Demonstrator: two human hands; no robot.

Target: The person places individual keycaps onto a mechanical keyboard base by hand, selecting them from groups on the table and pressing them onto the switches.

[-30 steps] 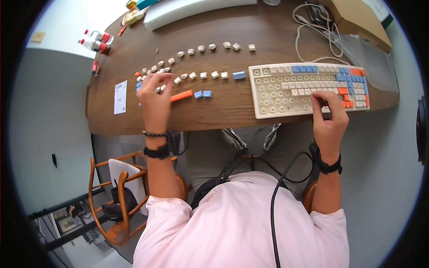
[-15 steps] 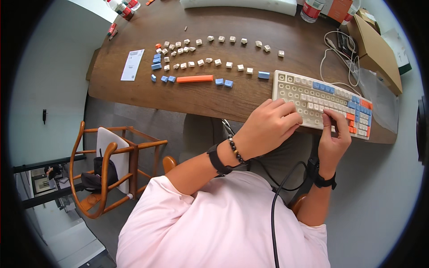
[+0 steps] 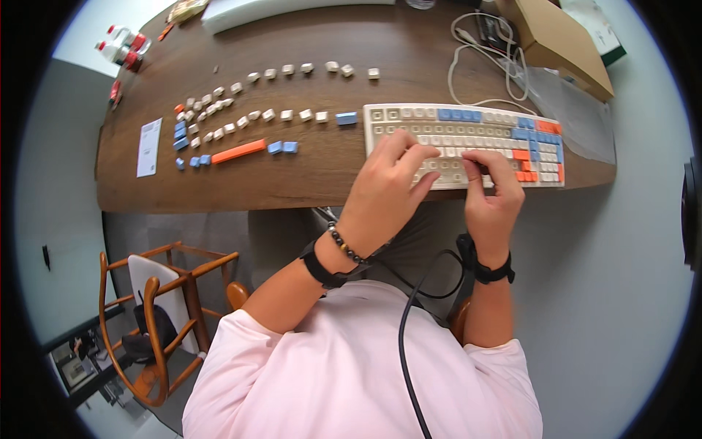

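Bench: a dark brown wooden bench point(image 3: 307, 183) with rounded corners, its grain running lengthwise, spans the upper half of the view.
Floor: smooth pale grey floor point(image 3: 614, 293) shows on the right and below the bench's near edge.
Wall: a plain light wall or panel point(image 3: 51, 219) stands at the left, beside the bench's end.
Chair: a wooden armchair point(image 3: 157, 322) with curved orange-brown arms and a white seat pad sits at lower left, apart from the bench.
Light: even and soft, with no hard shadows on the wood.
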